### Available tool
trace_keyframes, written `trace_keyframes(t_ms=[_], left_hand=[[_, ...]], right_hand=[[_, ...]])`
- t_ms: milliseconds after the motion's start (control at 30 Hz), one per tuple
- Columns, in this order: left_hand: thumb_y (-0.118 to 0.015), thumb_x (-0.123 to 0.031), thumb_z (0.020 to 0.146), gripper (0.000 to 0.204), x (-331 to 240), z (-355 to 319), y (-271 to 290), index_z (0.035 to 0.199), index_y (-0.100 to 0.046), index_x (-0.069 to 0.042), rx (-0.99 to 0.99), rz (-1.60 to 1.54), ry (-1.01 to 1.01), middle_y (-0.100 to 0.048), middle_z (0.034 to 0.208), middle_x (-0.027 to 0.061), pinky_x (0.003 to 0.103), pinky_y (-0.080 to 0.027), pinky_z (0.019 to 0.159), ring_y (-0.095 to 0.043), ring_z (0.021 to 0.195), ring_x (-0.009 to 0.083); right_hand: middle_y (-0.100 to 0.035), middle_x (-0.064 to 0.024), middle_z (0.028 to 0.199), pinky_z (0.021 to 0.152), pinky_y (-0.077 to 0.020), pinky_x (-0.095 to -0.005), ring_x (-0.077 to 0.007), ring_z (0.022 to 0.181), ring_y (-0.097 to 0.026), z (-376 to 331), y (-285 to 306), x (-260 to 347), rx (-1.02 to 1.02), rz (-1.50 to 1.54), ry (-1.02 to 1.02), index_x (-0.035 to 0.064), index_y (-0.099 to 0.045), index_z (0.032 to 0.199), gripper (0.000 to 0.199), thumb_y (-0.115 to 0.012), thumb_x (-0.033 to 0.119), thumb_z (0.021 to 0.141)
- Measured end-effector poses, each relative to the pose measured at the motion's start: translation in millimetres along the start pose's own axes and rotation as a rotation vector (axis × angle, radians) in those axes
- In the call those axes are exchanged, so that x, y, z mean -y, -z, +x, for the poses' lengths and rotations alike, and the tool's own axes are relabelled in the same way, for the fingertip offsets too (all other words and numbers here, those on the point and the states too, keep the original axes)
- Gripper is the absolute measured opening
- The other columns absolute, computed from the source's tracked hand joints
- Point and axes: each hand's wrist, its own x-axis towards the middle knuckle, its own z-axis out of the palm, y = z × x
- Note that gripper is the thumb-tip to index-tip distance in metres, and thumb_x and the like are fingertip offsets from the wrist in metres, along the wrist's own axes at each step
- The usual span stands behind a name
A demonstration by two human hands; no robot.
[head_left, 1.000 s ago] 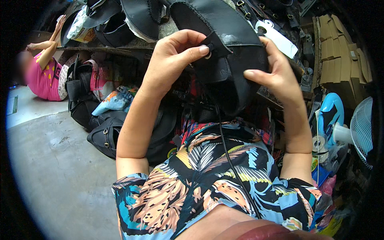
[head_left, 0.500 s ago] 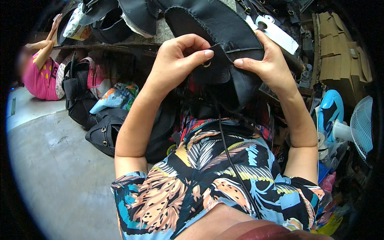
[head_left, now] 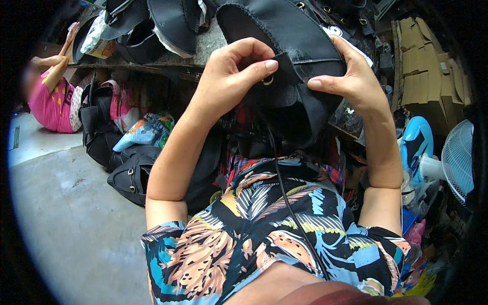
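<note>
While left hand (head_left: 229,76) pinches one black bag (head_left: 290,46), right hand (head_left: 351,76) grip pressed on it; one ring (head_left: 268,80), probably metal.

matt black bag panel (head_left: 284,30), perhaps leatherette, metal ring (head_left: 268,81)

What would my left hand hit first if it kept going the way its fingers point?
Probably the small metal ring on the black bag piece; the left hand already pinches the strap there. Depth is unclear.

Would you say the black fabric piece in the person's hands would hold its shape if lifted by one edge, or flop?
The black fabric piece would probably flop: it curves and folds where the left hand and right hand pinch it. It seems light, since fingertips alone hold it up. The matte, stitched surface looks unlikely to slip.
</note>
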Motion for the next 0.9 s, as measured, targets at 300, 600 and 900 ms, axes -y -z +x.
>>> trace_keyframes(t_ms=[300,600,900], left_hand=[[-0.071,-0.015,0.087,0.017,3,-5,2,0.095,-0.066,0.0,0.003,-0.053,0.029,-0.063,0.082,0.0,0.021,-0.047,0.069,-0.058,0.076,0.0064],[-0.07,-0.012,0.084,0.016,13,1,-6,0.09,-0.068,0.003,-0.052,0.1,0.064,-0.066,0.077,0.0032,0.022,-0.048,0.065,-0.06,0.071,0.0079],[-0.07,-0.014,0.084,0.016,18,3,-9,0.089,-0.07,0.001,-0.067,0.045,-0.008,-0.068,0.075,0.0041,0.023,-0.049,0.064,-0.062,0.07,0.0086]], right_hand=[[-0.063,-0.008,0.105,0.086,-0.0517,-0.0265,-0.0135,0.095,-0.062,-1,-19,-5,-0.065,0.039,0.089,-0.0045,-0.055,0.119,0.053,-0.08,0.003,0.073],[-0.066,-0.0098,0.102,0.082,-0.0529,-0.0275,-0.014,0.091,-0.064,-7,-33,-20,-0.123,0.089,0.123,-0.0027,-0.055,0.117,0.049,-0.077,0.0,0.074],[-0.063,-0.0104,0.108,0.081,-0.0558,-0.0265,-0.0151,0.095,-0.064,-6,-34,-33,-0.083,0.127,0.117,-0.0046,-0.049,0.122,0.048,-0.072,-0.001,0.08]])
